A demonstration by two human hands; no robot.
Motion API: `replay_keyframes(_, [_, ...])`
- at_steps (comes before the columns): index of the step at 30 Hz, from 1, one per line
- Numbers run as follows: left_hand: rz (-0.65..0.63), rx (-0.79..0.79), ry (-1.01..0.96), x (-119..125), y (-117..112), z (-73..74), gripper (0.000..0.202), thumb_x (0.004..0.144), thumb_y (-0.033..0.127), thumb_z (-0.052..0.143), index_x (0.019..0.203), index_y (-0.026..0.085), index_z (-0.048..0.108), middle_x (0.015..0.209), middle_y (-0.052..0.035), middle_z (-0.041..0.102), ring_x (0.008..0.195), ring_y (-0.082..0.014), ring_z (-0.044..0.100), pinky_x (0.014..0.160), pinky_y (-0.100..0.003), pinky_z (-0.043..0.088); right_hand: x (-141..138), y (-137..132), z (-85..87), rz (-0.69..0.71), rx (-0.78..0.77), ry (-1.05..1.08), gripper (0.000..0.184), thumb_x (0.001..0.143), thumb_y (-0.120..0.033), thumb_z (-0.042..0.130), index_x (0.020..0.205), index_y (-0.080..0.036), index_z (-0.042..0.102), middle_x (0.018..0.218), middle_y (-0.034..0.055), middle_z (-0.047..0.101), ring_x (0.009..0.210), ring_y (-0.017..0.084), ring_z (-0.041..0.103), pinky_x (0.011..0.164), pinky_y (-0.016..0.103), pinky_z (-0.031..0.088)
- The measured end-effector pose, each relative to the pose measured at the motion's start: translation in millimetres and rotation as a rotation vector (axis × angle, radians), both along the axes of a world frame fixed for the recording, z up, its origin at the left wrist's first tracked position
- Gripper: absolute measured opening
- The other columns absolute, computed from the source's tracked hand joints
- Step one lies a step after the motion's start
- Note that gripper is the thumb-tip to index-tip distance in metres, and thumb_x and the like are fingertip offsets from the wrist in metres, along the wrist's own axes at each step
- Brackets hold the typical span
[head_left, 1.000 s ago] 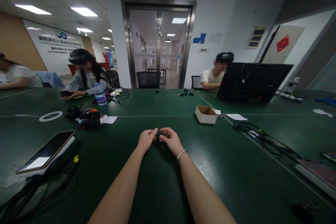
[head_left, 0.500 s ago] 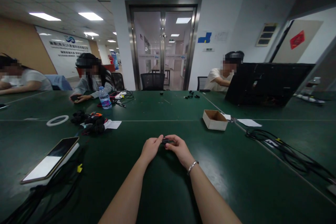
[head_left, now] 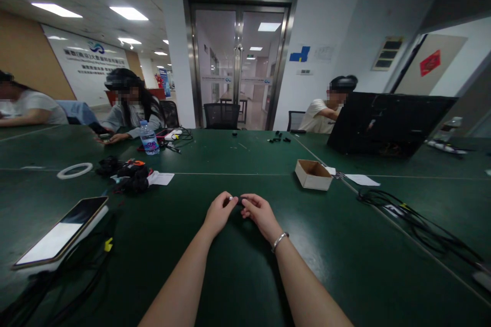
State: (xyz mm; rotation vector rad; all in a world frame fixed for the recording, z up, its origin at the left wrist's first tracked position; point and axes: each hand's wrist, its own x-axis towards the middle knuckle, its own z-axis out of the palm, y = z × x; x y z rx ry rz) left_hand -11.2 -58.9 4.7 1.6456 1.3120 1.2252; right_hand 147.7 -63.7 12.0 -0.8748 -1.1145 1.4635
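Note:
Over the green table (head_left: 245, 260), my left hand (head_left: 218, 214) and my right hand (head_left: 263, 214) are close together in the middle of the view. Both have their fingers closed in a pinch. Between the fingertips shows a small dark object (head_left: 240, 201), most of it covered by my fingers. A tiny silvery glint is at my left fingertips; I cannot tell whether it is part of the same object. A silver bracelet (head_left: 280, 241) circles my right wrist.
An open cardboard box (head_left: 313, 183) stands ahead to the right, near black cables (head_left: 418, 225) and a large black panel (head_left: 391, 125). To the left are a phone (head_left: 63, 230), a white ring (head_left: 74, 170), black gear (head_left: 130, 176) and a water bottle (head_left: 149, 139). Several people sit around the table.
The fingers of my left hand have shifted round the small object, and a silvery glint now shows there. My view has tilted slightly. A person at left has raised a dark object from the table.

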Motion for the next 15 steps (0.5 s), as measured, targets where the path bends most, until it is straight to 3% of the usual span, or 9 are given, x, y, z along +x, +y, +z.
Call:
replay_keyframes(3, [-0.100,0.016,-0.136,-1,0,3.3,0.022,0.080,0.040,0.059,0.086,0.019,0.058,0.081,-0.0005,0.059,0.077,-0.0152,0.055,0.072,-0.025,0.042,-1,0,0.2,-0.036,-0.005,0.009,0.045,0.065,-0.044,0.079,0.095,-0.013,0.065,0.070,0.0021,0.065,0.057,0.011,0.060,0.054,0.023,0.049])
replay_keyframes(6, [-0.155,0.003,-0.207,-2,-4,10.4,0.025,0.077,0.035,0.062,0.097,0.019,0.062,0.092,-0.0039,0.064,0.084,-0.0168,0.059,0.078,-0.027,0.045,-1,1,-1.4,-0.065,0.007,0.004,0.046,0.066,-0.045,0.079,0.096,-0.014,0.065,0.074,0.0034,0.066,0.057,0.012,0.060,0.054,0.024,0.050])
replay_keyframes(10, [-0.100,-0.039,-0.231,-2,-7,15.3,0.032,0.081,0.044,0.057,0.098,0.018,0.065,0.098,-0.0067,0.065,0.087,-0.0187,0.059,0.077,-0.029,0.047,0,2,-3.1,-0.081,0.013,0.002,0.045,0.066,-0.046,0.078,0.096,-0.014,0.066,0.075,0.0037,0.066,0.057,0.012,0.060,0.053,0.024,0.050])
replay_keyframes(13, [-0.039,-0.056,-0.221,-1,-7,13.3,0.035,0.082,0.048,0.053,0.094,0.017,0.065,0.090,-0.0057,0.064,0.077,-0.0178,0.058,0.069,-0.028,0.047,-1,2,-3.5,-0.074,0.002,0.005,0.045,0.065,-0.045,0.079,0.095,-0.014,0.065,0.074,0.0033,0.065,0.056,0.012,0.060,0.052,0.023,0.049])
replay_keyframes(15, [-0.038,-0.032,-0.198,-1,-7,11.8,0.032,0.082,0.046,0.054,0.091,0.018,0.066,0.087,-0.0051,0.065,0.077,-0.0180,0.059,0.070,-0.029,0.047,-1,2,-3.7,-0.073,-0.002,0.008,0.044,0.065,-0.044,0.079,0.095,-0.014,0.066,0.074,0.0031,0.065,0.056,0.012,0.060,0.052,0.024,0.049])
